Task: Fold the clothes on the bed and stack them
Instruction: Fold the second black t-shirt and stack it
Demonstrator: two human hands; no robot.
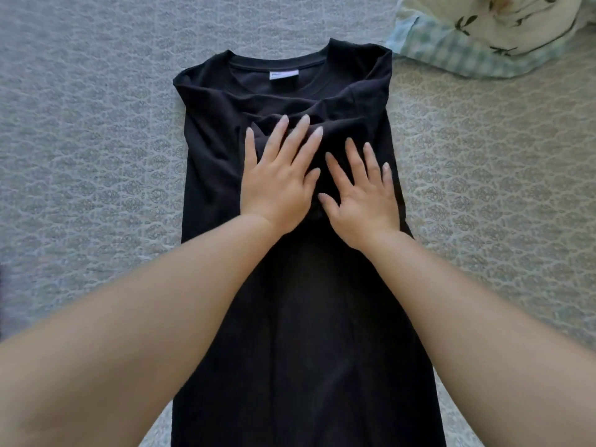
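Both palms flat, fingers spread: left hand (pixel 277 185) and right hand (pixel 362 201) press the shirt (pixel 290 285) lying lengthwise on the bed (pixel 96 156). Those bunched sleeves could slip and crease if I lift carelessly.

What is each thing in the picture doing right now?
Black shirt: lying flat on the bed, sides folded in, collar at the far end, wrinkled in the middle.
Left hand: open, fingers straight, pressing on the shirt.
Right hand: open, fingers spread, pressing on the shirt.
Bed cover: spread flat under the shirt.
Pillow: lying at the far right corner, apart from the shirt.
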